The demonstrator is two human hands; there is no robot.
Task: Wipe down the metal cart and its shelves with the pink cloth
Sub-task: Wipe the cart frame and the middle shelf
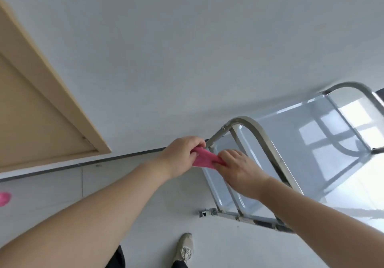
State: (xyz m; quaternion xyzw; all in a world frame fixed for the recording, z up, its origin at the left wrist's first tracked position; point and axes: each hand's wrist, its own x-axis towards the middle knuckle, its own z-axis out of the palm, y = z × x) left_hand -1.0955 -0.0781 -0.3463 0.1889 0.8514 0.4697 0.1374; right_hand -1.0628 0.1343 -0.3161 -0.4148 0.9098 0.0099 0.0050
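Gripping the pink cloth [204,157] from both ends, the left hand [182,155] has its fingers curled round the upper left end while the right hand [239,169] pinches the lower right end under bent fingers, so the cloth runs stretched between them. The two hands sit close together, held just in front of the near corner of the metal cart [291,143], beside the curved handle bar [257,131] that loops over the cart's near end. Whether the cloth touches the bar cannot be told; the hands cover that spot.

The right forearm crosses over the cart's lower shelf [218,184] and hides part of its near rail. The top shelf [301,134] is a shiny pale tray that mirrors a bright window grid. A second curved bar [351,86] stands at the far end. A caster mount [205,213] shows at the cart's low left corner.

Below the arms, one foot in a light knit shoe [185,247] stands on the pale tiled floor [62,184]. A dark baseboard strip [93,161] runs where the floor meets the plain white wall [187,39]. A tan wooden door [37,105] with its frame fills the left side. At the far left edge lies a small pink object [4,198], cut off by the frame.
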